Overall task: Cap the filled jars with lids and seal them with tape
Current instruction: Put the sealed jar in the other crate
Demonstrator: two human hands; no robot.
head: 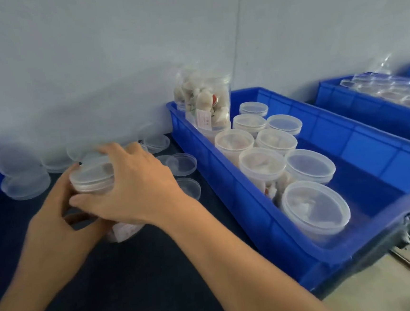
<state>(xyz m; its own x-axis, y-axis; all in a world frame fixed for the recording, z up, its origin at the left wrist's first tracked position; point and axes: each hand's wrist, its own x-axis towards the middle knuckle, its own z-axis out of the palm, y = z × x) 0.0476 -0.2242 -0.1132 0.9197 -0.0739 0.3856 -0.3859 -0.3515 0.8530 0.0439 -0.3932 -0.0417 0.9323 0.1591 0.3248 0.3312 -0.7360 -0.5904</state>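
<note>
Capping jar [94, 182] – both hands on it.
Left hand [55, 218] grips wall at 9 o'clock, right hand [132, 186] clasps lid rim – thin, slippery plastic, probably light.

- Dark tabletop [141, 285] lies open in front of both forearms.
- Loose lids [25, 181] crowd the wall side.
- Blue crate [225, 178] wall blocks the right; capped jars [315, 207] fill its left half.

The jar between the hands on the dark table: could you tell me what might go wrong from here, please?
1. The lid on the jar may sit crooked: the right hand hides its far edge, so seating can't be confirmed.
2. The loose lids lie close behind; a hand could sweep them away.
3. The stacked jar in the blue crate leans and could topple.
</note>
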